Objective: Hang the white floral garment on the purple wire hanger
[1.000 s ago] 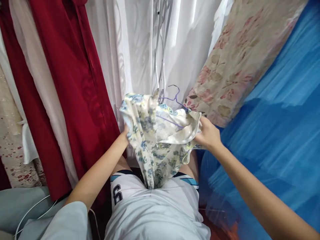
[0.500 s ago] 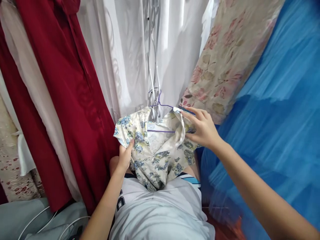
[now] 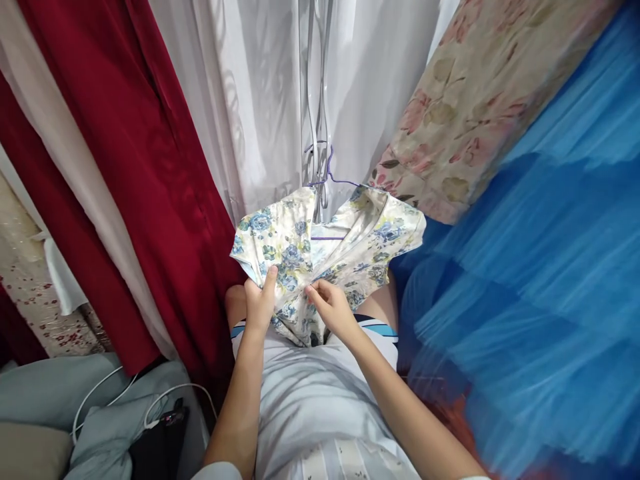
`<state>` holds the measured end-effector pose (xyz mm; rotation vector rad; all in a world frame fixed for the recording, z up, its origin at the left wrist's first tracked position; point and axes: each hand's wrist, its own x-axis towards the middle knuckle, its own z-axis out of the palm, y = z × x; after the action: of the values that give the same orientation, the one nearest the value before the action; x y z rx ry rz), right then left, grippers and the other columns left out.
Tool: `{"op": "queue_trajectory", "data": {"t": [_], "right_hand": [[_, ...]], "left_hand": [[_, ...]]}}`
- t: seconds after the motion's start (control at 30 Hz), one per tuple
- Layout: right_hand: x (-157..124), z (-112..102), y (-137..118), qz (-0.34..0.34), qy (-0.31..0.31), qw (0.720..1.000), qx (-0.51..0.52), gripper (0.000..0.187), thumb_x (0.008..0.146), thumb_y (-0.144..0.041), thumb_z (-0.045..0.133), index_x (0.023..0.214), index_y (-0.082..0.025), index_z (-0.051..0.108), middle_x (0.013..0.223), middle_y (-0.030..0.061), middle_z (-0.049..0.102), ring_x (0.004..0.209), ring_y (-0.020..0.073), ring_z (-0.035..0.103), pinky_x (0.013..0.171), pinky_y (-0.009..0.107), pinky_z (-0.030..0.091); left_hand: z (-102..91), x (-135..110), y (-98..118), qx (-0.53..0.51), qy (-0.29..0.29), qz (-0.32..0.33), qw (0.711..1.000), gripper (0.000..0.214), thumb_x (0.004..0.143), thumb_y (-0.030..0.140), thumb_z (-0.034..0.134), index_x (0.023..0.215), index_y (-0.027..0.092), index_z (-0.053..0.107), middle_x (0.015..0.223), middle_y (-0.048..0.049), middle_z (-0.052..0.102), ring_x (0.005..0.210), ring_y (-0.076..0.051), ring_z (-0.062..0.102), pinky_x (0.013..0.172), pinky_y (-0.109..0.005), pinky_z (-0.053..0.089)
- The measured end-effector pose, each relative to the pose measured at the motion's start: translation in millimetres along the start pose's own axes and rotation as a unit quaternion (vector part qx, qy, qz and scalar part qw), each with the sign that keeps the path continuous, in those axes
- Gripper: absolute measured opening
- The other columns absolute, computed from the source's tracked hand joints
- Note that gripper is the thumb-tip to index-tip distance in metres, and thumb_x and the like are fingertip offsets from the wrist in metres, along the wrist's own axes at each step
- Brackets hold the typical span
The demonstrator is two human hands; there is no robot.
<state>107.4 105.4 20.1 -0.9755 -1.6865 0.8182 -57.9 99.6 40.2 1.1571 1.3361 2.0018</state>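
Observation:
A cream blouse with blue flowers [image 3: 290, 257] hangs over my lap on a purple hanger [image 3: 331, 175]. Its V-shaped neckline faces up, and the hanger's lower bar crosses inside it. My left hand [image 3: 261, 300] grips the blouse's left side, thumb on top and the other fingers underneath. At the bottom of the neckline, my right hand [image 3: 330, 303] pinches the fabric between thumb and fingertips. Both shoulders of the blouse lie over the hanger's arms.
A dark red garment [image 3: 150, 173] hangs at left, white curtains [image 3: 265, 100] ahead. A floral cloth [image 3: 440, 127] and blue tulle [image 3: 540, 287] hang at right. A white cable [image 3: 185, 385] and black object [image 3: 163, 440] lie on grey fabric [image 3: 45, 387] at lower left.
My right hand has left the blouse's right shoulder and come down to the bottom of the neckline, pinching there. The right shoulder now lies flat over the hanger. My left hand keeps its hold.

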Motion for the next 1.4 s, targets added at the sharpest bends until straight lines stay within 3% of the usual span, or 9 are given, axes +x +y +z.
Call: {"op": "queue_trajectory", "data": {"t": [0.1, 0.27, 0.43, 0.63, 0.9, 1.07, 1.17, 1.27, 1.4], "right_hand": [[-4.7, -6.8, -1.3, 0.017, 0.004, 0.998, 0.054, 0.03, 0.09, -0.041, 0.057, 0.07, -0.019, 0.055, 0.063, 0.0008, 0.058, 0.058, 0.0138, 0.05, 0.058, 0.026, 0.037], [-32.1, -21.5, -0.9, 0.068, 0.005, 0.99, 0.12, 0.033, 0.086, -0.039, 0.063, 0.063, -0.018, 0.054, 0.053, -0.0004, 0.057, 0.051, 0.0109, 0.045, 0.052, 0.024, 0.032], [-45.4, -29.4, -15.5, 0.099, -0.041, 0.983, 0.147, 0.036, 0.083, -0.041, 0.067, 0.058, -0.018, 0.053, 0.048, -0.0006, 0.057, 0.041, 0.0078, 0.038, 0.045, 0.023, 0.025], [-45.3, -40.3, -25.3, 0.122, -0.036, 0.981, 0.149, 0.036, 0.079, -0.041, 0.07, 0.056, -0.018, 0.054, 0.041, -0.002, 0.053, 0.035, 0.0069, 0.037, 0.04, 0.022, 0.023], [61.0, -75.7, -65.8, 0.049, 0.008, 0.985, 0.163, 0.035, 0.073, -0.045, 0.075, 0.06, -0.015, 0.064, 0.045, -0.002, 0.051, 0.038, 0.0064, 0.035, 0.038, 0.023, 0.023], [117.2, -81.8, -102.3, 0.005, 0.037, 0.978, 0.203, 0.029, 0.071, -0.038, 0.077, 0.066, -0.012, 0.067, 0.05, -0.0016, 0.05, 0.041, 0.0053, 0.035, 0.038, 0.021, 0.024], [124.1, -79.2, -113.0, -0.023, 0.062, 0.975, 0.213, 0.028, 0.072, -0.037, 0.076, 0.066, -0.012, 0.066, 0.05, -0.0015, 0.051, 0.042, 0.0056, 0.037, 0.038, 0.021, 0.026], [117.4, -78.0, -117.0, -0.057, 0.071, 0.972, 0.217, 0.029, 0.076, -0.04, 0.074, 0.069, -0.013, 0.066, 0.05, -0.0016, 0.051, 0.043, 0.0064, 0.04, 0.04, 0.02, 0.027], [101.6, -83.2, -121.1, -0.094, 0.067, 0.977, 0.181, 0.028, 0.08, -0.04, 0.071, 0.069, -0.015, 0.064, 0.046, -0.0028, 0.049, 0.041, 0.0067, 0.039, 0.04, 0.021, 0.026]], "left_hand": [[-2.4, 0.5, -3.9, -0.006, -0.007, 0.039, 0.999, 0.039, 0.083, 0.042, 0.07, 0.11, 0.014, 0.067, 0.112, -0.0141, 0.071, 0.111, -0.029, 0.065, 0.095, -0.039, 0.052], [-8.5, -19.9, -13.8, 0.012, 0.085, 0.238, 0.968, 0.053, 0.083, 0.026, 0.07, 0.131, 0.019, 0.049, 0.135, -0.015, 0.055, 0.125, -0.026, 0.054, 0.108, -0.041, 0.041], [6.9, -76.5, -26.9, 0.125, -0.209, 0.234, 0.941, 0.014, 0.088, 0.022, 0.06, 0.102, 0.02, 0.059, 0.101, -0.0072, 0.063, 0.099, -0.021, 0.061, 0.089, -0.033, 0.049], [23.9, -95.8, -21.2, 0.212, -0.279, 0.215, 0.911, 0.014, 0.092, 0.017, 0.049, 0.08, 0.021, 0.053, 0.083, -0.0041, 0.061, 0.08, -0.017, 0.06, 0.071, -0.026, 0.044], [33.8, -77.9, 7.9, 0.488, -0.391, 0.275, 0.73, 0.024, 0.077, 0.007, 0.055, 0.096, 0.021, 0.061, 0.093, -0.0094, 0.067, 0.083, -0.025, 0.065, 0.07, -0.033, 0.047], [42.9, -78.8, 1.7, 0.535, -0.425, 0.285, 0.672, 0.032, 0.075, 0.003, 0.056, 0.104, 0.015, 0.062, 0.101, -0.0149, 0.066, 0.093, -0.028, 0.066, 0.078, -0.036, 0.048], [42.8, -74.1, -1.4, 0.49, -0.446, 0.268, 0.7, 0.022, 0.08, 0.009, 0.056, 0.1, 0.017, 0.064, 0.095, -0.0113, 0.068, 0.086, -0.025, 0.066, 0.073, -0.033, 0.047], [41.8, -53.1, 11.7, 0.366, -0.439, 0.249, 0.782, 0.007, 0.087, 0.027, 0.061, 0.086, 0.021, 0.065, 0.079, -0.003, 0.066, 0.073, -0.018, 0.062, 0.068, -0.027, 0.045], [51.4, 0.3, 59.7, 0.186, -0.279, 0.286, 0.898, 0.023, 0.094, 0.038, 0.054, 0.106, 0.023, 0.066, 0.062, 0.003, 0.053, 0.057, -0.013, 0.05, 0.061, -0.024, 0.04]]}}
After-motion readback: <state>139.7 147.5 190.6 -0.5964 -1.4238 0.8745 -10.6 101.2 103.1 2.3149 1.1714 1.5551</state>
